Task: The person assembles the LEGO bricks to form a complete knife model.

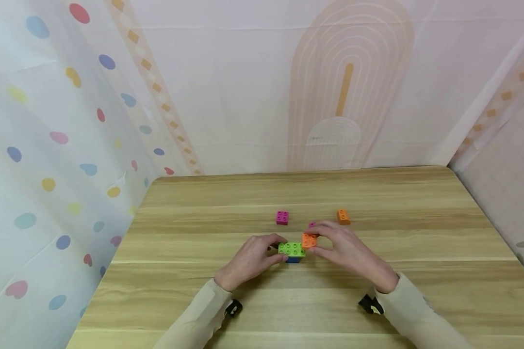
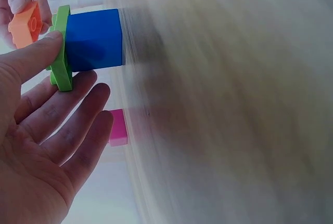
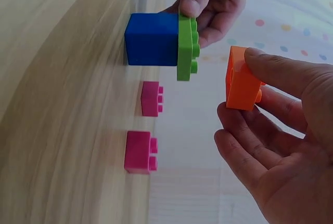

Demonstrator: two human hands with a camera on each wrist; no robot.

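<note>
My left hand (image 1: 257, 254) pinches a flat green brick (image 1: 291, 249) by its left end, thumb in front and fingers behind. That green brick sits on top of a taller blue brick (image 3: 151, 39), which stands on the table and shows from the side in both wrist views. To the right, my right hand (image 1: 347, 249) pinches an orange brick (image 1: 309, 240) between thumb and fingers. In the right wrist view this orange brick (image 3: 242, 81) hangs above the green one's studs, with a gap between them and its hollow underside facing down.
A magenta brick (image 1: 282, 217) lies behind the stack. Another pink brick (image 1: 312, 224) is mostly hidden behind my right hand. Further right is a second orange brick (image 1: 343, 216) with a sloped side. The wooden table (image 1: 192, 213) ends at a curtain (image 1: 236, 97).
</note>
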